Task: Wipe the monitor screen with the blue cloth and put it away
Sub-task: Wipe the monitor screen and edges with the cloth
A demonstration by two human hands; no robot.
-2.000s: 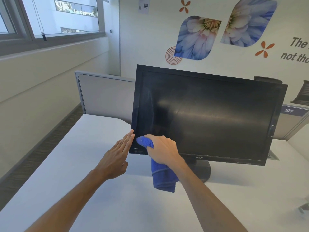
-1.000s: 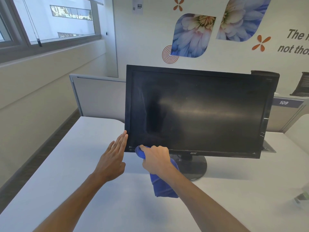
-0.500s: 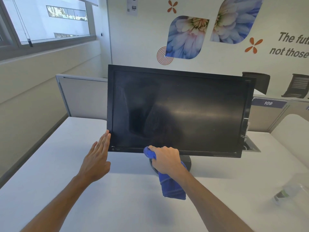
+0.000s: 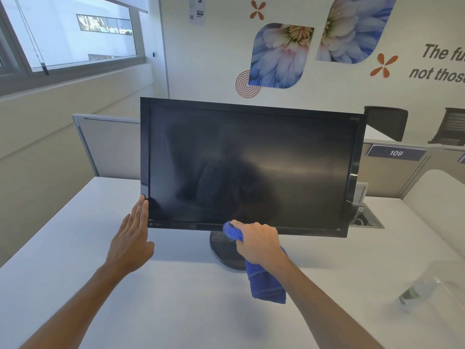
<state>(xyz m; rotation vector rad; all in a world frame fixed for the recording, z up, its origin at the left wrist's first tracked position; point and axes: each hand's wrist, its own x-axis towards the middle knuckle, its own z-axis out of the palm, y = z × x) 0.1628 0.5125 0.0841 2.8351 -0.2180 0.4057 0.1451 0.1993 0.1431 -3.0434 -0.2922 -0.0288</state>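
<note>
A black monitor (image 4: 251,167) stands on a round base on the white desk (image 4: 176,311), its dark screen streaked. My right hand (image 4: 259,243) grips the blue cloth (image 4: 266,285) and presses its bunched top against the monitor's lower bezel, left of centre. The rest of the cloth hangs down below my wrist. My left hand (image 4: 130,240) is flat with straight fingers, its fingertips touching the monitor's lower left edge.
A clear spray bottle (image 4: 417,293) lies blurred at the right of the desk. A cable opening (image 4: 364,220) sits behind the monitor's right side. Grey partitions (image 4: 108,147) close the back of the desk; dark chairs (image 4: 387,122) stand beyond.
My right hand has slid the cloth rightward along the bottom bezel from the lower left corner. My left hand stayed at the left edge. The view has shifted right, showing the bottle.
</note>
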